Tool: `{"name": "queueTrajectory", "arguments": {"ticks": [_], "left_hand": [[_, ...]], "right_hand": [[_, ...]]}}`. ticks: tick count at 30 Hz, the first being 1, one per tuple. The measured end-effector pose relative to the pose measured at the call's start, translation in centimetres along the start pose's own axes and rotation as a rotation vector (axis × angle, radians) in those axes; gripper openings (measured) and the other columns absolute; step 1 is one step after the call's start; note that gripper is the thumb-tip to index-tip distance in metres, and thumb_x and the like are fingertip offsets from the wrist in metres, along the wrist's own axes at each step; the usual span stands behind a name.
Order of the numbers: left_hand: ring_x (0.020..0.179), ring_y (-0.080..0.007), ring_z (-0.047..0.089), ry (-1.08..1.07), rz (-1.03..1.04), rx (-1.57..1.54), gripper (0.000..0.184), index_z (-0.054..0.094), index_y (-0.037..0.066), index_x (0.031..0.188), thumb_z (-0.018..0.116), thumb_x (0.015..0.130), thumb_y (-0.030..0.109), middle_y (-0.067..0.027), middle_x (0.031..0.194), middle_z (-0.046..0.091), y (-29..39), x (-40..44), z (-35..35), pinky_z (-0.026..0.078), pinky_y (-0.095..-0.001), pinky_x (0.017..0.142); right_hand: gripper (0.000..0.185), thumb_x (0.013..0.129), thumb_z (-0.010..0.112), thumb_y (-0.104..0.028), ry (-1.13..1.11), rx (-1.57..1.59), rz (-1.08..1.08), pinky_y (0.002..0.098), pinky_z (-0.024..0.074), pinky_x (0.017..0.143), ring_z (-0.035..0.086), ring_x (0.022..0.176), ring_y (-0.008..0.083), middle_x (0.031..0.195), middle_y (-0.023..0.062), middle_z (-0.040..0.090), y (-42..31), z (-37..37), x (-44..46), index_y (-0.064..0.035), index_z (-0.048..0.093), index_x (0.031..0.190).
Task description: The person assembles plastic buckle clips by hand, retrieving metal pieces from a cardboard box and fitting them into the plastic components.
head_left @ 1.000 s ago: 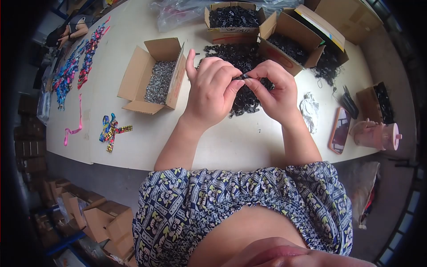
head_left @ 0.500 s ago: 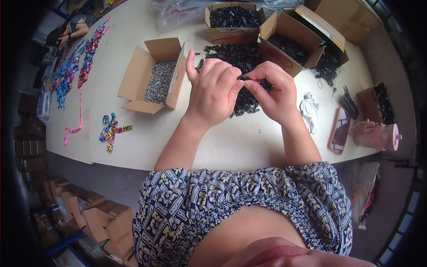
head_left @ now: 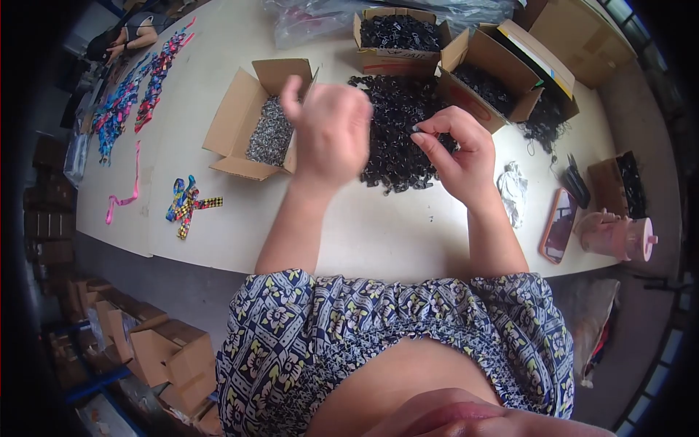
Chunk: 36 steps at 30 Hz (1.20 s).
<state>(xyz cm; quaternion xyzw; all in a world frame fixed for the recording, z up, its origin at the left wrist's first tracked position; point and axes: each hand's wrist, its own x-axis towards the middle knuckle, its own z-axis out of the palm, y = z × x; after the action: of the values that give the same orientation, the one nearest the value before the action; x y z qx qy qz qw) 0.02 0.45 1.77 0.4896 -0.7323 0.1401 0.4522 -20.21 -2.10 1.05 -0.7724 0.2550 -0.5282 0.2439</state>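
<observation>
Over the right edge of an open cardboard box point(head_left: 231, 120) hangs my left hand point(head_left: 329, 135), smeared by motion, so its fingers and anything in them do not read clearly. Small shiny metal pieces point(head_left: 269, 131) fill that box. My right hand point(head_left: 464, 156) is closed in a pinch, thumb against forefinger, above the right side of a spread heap of small black pieces point(head_left: 397, 138). A tiny bit of something shows at its fingertips, too small to name.
Behind the heap stand a box of black parts point(head_left: 400, 62) and another open box point(head_left: 470, 96). To the right lie crumpled white plastic point(head_left: 512, 191), a phone point(head_left: 558, 226) and a pink cup point(head_left: 608, 237). Patterned straps point(head_left: 188, 207) lie left. Another person point(head_left: 138, 33) sits far left.
My hands, together at the fingertips before, are now apart. The left has moved left toward the box of metal pieces; the right stays pinched over the heap. The view has shifted slightly.
</observation>
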Motion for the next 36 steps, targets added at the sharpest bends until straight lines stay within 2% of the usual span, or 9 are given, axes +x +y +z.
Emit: {"name": "queueTrajectory", "arguments": {"ticks": [5, 8, 9, 13, 16, 18, 21, 24, 36], "left_hand": [[0.100, -0.0270, 0.058, -0.067, -0.441, 0.505, 0.019, 0.063, 0.008, 0.102, 0.061, 0.092, 0.025, -0.0058, 0.096, 0.066, -4.2, -0.1, -3.1, 0.025, -0.0534, 0.104], [0.105, -0.0279, 0.057, 0.027, -0.426, 0.327, 0.025, 0.063, 0.008, 0.108, 0.062, 0.091, 0.026, -0.0080, 0.099, 0.065, -4.6, 0.4, -4.3, 0.027, -0.0489, 0.105], [0.090, -0.0226, 0.062, 0.081, -0.408, 0.255, 0.022, 0.064, 0.001, 0.104, 0.066, 0.090, 0.018, -0.0102, 0.093, 0.067, -3.7, 0.9, -4.5, 0.047, -0.0355, 0.089], [0.084, -0.0183, 0.062, 0.227, -0.392, -0.167, 0.011, 0.065, -0.001, 0.095, 0.065, 0.090, 0.010, -0.0080, 0.088, 0.067, -1.7, 1.0, -4.5, 0.048, -0.0319, 0.080], [0.082, -0.0121, 0.060, 0.278, -0.283, -0.218, 0.008, 0.065, -0.003, 0.092, 0.064, 0.091, 0.005, -0.0055, 0.086, 0.066, -1.3, 1.0, -4.3, 0.048, -0.0249, 0.078], [0.083, -0.0122, 0.060, 0.320, -0.291, -0.277, 0.007, 0.065, -0.004, 0.091, 0.065, 0.090, 0.003, -0.0054, 0.086, 0.066, -1.3, 0.7, -4.5, 0.048, -0.0247, 0.078], [0.085, -0.0140, 0.061, 0.387, -0.243, -0.270, 0.007, 0.064, -0.005, 0.094, 0.064, 0.090, 0.001, -0.0081, 0.090, 0.066, -1.0, 0.3, -4.4, 0.049, -0.0263, 0.080], [0.082, -0.0162, 0.060, 0.432, -0.252, -0.323, 0.009, 0.063, -0.007, 0.095, 0.066, 0.089, 0.000, -0.0128, 0.095, 0.065, -2.3, -0.5, -3.9, 0.051, -0.0272, 0.074], [0.079, -0.0183, 0.062, 0.392, -0.270, -0.261, 0.015, 0.063, -0.011, 0.097, 0.062, 0.093, 0.003, -0.0140, 0.094, 0.065, -1.8, -2.7, -2.6, 0.053, -0.0279, 0.072]], "right_hand": [[0.011, 0.077, 0.075, -0.001, 0.038, -0.069, 0.035, 0.0273, 0.0484, 0.063, 0.061, 0.070, 0.0176, 0.079, 0.0070, 0.064, 0.5, -0.7, 0.3, -0.0002, 0.067, 0.084], [0.010, 0.080, 0.073, -0.001, 0.172, -0.010, 0.248, 0.0269, 0.0498, 0.065, 0.062, 0.071, 0.0148, 0.082, 0.0080, 0.066, 2.9, -2.3, 0.4, -0.0001, 0.068, 0.088], [0.011, 0.081, 0.073, -0.003, 0.252, -0.066, 0.254, 0.0269, 0.0504, 0.067, 0.063, 0.072, 0.0153, 0.084, 0.0086, 0.067, 4.1, -3.4, 0.6, -0.0002, 0.069, 0.091], [0.023, 0.087, 0.071, -0.013, 0.323, -0.578, 0.301, 0.0243, 0.0520, 0.072, 0.068, 0.076, 0.0169, 0.090, 0.0100, 0.070, 7.2, -7.9, 2.6, -0.0021, 0.070, 0.107], [0.024, 0.088, 0.070, -0.013, 0.444, -0.531, 0.210, 0.0249, 0.0525, 0.074, 0.068, 0.076, 0.0165, 0.091, 0.0095, 0.070, 7.4, -9.4, 3.2, 0.0001, 0.069, 0.108], [0.020, 0.093, 0.066, -0.019, 0.523, -0.008, 0.220, 0.0337, 0.0536, 0.083, 0.064, 0.075, 0.0183, 0.090, 0.0054, 0.067, 2.3, -9.1, 3.7, 0.0006, 0.070, 0.095], [0.034, 0.087, 0.070, -0.038, 0.141, 0.752, -0.271, 0.0467, 0.0415, 0.095, 0.051, 0.064, 0.0096, 0.067, -0.0007, 0.055, -3.5, -10.2, 3.0, -0.0095, 0.063, 0.069], [0.044, 0.089, 0.065, -0.042, -0.376, 1.042, -0.687, 0.0452, 0.0388, 0.095, 0.046, 0.055, 0.0073, 0.062, -0.0044, 0.051, -7.8, -10.7, 2.7, -0.0155, 0.055, 0.055], [0.043, 0.089, 0.064, -0.037, -0.638, 1.002, -0.698, 0.0430, 0.0399, 0.090, 0.047, 0.056, 0.0089, 0.062, -0.0024, 0.051, -14.1, -8.8, 0.1, -0.0128, 0.055, 0.055]]}}
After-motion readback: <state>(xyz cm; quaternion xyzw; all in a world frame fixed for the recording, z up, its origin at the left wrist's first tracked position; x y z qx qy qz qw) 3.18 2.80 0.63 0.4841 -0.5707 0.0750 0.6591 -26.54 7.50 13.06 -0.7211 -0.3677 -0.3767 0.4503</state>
